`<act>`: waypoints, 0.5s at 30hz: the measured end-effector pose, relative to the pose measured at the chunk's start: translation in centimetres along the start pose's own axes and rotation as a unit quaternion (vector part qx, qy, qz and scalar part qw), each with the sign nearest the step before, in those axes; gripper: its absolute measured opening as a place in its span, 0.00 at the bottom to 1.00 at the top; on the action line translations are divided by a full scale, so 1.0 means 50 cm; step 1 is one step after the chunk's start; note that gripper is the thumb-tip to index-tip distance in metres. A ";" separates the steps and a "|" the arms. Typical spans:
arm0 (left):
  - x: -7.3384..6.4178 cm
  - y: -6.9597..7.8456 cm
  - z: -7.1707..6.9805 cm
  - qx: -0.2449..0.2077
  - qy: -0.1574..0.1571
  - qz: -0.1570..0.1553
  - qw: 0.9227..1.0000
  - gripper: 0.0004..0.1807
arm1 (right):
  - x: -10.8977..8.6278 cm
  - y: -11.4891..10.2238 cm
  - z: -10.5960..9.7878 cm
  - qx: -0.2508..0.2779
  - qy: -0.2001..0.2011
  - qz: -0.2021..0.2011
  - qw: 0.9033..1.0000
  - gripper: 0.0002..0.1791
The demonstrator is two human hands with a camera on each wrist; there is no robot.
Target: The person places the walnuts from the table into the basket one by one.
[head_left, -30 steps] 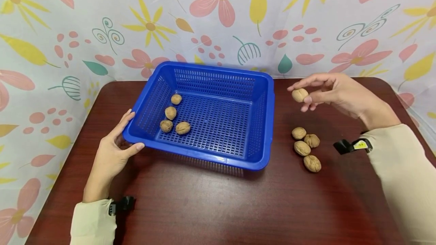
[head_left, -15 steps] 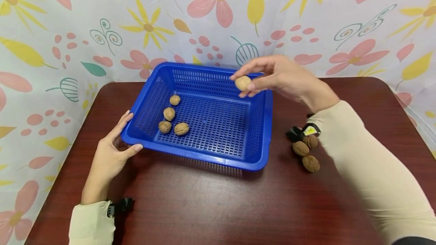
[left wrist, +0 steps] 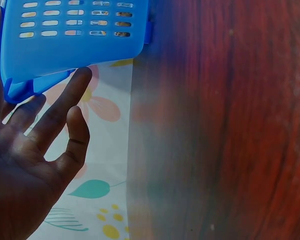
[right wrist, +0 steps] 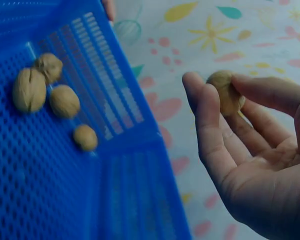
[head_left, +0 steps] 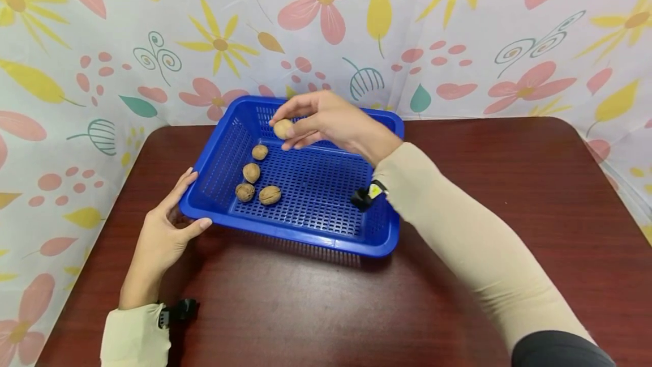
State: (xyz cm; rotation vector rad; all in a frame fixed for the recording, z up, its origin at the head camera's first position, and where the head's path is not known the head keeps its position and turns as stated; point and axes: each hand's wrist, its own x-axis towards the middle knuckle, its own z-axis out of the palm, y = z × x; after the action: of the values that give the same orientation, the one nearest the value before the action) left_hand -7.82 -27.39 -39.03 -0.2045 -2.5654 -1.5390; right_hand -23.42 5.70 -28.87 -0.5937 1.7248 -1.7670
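Note:
A blue plastic basket (head_left: 326,238) with slotted walls stands on the table. Several walnuts (head_left: 270,195) lie in its left part, loosely grouped. Over the basket's back left, my right hand (head_left: 331,123) pinches one more walnut (head_left: 283,128) between thumb and fingertips. The right wrist view shows this held walnut (right wrist: 225,92) above the rim's height, apart from the others. My left hand (head_left: 165,237) holds the basket's front left corner, thumb at the front rim and fingers along the left side. In the left wrist view a fingertip (left wrist: 84,75) meets the basket's lower edge.
The dark red-brown table (head_left: 285,316) reaches back to a flower-printed cloth (head_left: 433,33) hanging behind it. My right sleeve (head_left: 474,242) crosses the basket's right side and hides the spot where loose walnuts lay. A black wrist camera (head_left: 363,199) hangs over the basket.
My right hand has carried its walnut leftward from beside the basket to above its left part. The loose walnuts on the right are now covered by the sleeve. My left hand stays put.

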 end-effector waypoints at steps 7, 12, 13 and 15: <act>-0.001 -0.002 0.002 0.004 -0.001 0.000 1.000 0.45 | 0.068 0.031 0.041 0.022 0.021 0.052 0.998 0.15; 0.001 -0.002 0.001 0.002 -0.001 0.001 1.000 0.46 | 0.091 0.059 0.043 0.041 0.038 0.081 0.995 0.16; 0.001 -0.002 0.001 0.001 0.000 0.001 1.000 0.46 | 0.094 0.066 0.042 0.045 0.040 0.086 0.994 0.16; 0.001 -0.003 0.000 -0.003 0.001 0.001 1.000 0.46 | 0.099 0.079 0.039 0.048 0.039 0.098 0.993 0.17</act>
State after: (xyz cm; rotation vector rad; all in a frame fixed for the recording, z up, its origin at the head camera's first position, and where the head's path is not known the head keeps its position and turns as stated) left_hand -7.89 -27.46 -39.13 -0.2066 -2.5588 -1.5469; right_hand -25.25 0.95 -33.14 -0.3058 1.6761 -1.7419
